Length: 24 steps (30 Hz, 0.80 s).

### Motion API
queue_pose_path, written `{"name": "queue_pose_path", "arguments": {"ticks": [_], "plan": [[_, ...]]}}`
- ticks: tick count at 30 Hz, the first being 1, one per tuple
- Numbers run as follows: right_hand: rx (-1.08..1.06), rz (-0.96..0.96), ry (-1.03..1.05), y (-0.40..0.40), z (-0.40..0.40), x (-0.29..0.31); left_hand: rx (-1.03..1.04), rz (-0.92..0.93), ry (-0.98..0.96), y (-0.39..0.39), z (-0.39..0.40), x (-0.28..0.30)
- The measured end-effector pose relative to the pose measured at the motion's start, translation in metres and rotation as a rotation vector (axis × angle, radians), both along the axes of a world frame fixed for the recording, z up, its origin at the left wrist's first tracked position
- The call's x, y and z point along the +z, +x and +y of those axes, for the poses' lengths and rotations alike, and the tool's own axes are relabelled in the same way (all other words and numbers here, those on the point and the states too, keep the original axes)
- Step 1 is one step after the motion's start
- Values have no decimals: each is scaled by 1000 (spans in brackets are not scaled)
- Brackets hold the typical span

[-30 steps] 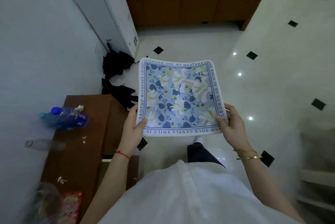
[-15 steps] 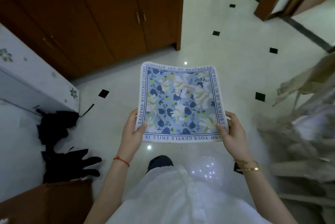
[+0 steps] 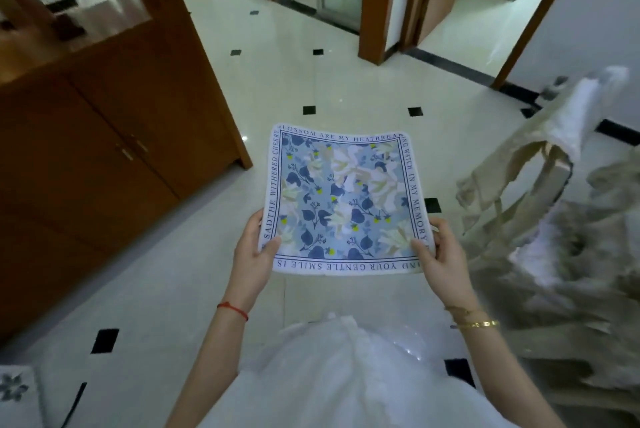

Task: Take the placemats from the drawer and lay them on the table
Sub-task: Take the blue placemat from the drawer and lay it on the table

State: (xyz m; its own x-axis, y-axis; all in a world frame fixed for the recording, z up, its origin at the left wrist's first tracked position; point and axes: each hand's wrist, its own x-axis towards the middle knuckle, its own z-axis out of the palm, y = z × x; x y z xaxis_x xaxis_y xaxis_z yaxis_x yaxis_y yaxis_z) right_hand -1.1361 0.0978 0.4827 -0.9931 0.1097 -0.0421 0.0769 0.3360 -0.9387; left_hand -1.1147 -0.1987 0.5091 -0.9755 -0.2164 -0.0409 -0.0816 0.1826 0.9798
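Two hands pinch placemat [image 3: 343, 199]; border reads "YOUR GENTLE SMILE".

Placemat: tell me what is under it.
The placemat is held in the air by both hands, left hand and right hand. Tiled floor shows around it; the part beneath is covered.

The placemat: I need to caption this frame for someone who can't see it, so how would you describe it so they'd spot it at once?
Above the pale tiled floor, right of the brown wooden cabinet, the left hand and right hand hold the placemat flat by its near corners. It alone is blue-and-white floral, framed by a white border of dark printed lettering.
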Motion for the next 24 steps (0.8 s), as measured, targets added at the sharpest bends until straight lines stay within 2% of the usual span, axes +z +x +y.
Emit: {"name": "queue_pose_path", "arguments": {"ticks": [6,11,19,24], "plan": [[-203,9,-45,-88,18,15,-212,-7,-24,-159,16,10],[-344,18,-29,-152,48,7,-348,-37,-11,-265,60,6],[-523,35,-12,-289,143,6,-482,-82,34,-438,174,7],[-598,88,-55,-367,214,30,-600,-2,-12,-551,267,25]]}}
